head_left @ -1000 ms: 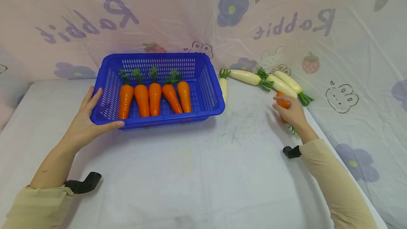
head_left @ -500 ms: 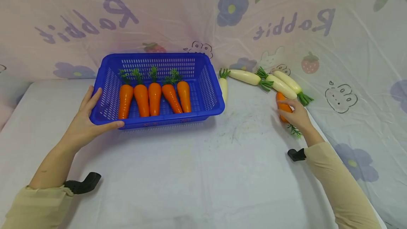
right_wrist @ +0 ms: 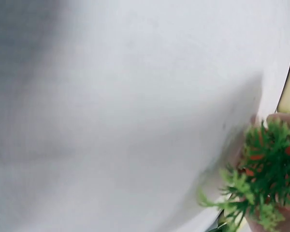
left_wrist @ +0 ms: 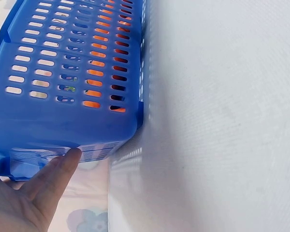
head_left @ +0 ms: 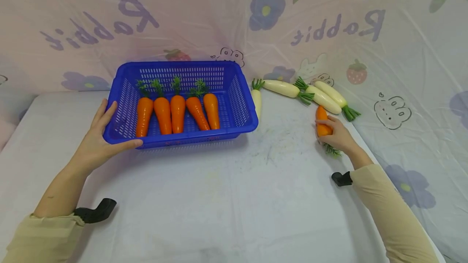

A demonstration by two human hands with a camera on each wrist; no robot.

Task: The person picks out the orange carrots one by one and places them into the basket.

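A blue plastic basket [head_left: 190, 134] stands on the table with several orange carrots [head_left: 178, 113] lying side by side in it, leafy tops toward the back. My left hand [head_left: 96, 139] rests on its front left corner, thumb along the front rim and spread fingers against the left side. In the left wrist view, a finger touches the basket wall [left_wrist: 63, 113]. At the right, my right hand [head_left: 340, 135] grips another carrot [head_left: 322, 121] between thumb and fingers. Its green leaves [right_wrist: 266, 174] hang toward the wrist and hide much of that hand in the right wrist view.
Several white radishes [head_left: 281, 88] with green stems lie along the back right of the table, one [head_left: 256, 102] beside the basket's right wall. A patterned curtain [head_left: 219, 15] hangs behind. The table's right edge [head_left: 360, 133] runs close to my right hand.
My right hand has closed round the carrot and turned it slightly, its leafy end shifting left. The left hand and the basket have stayed in place.
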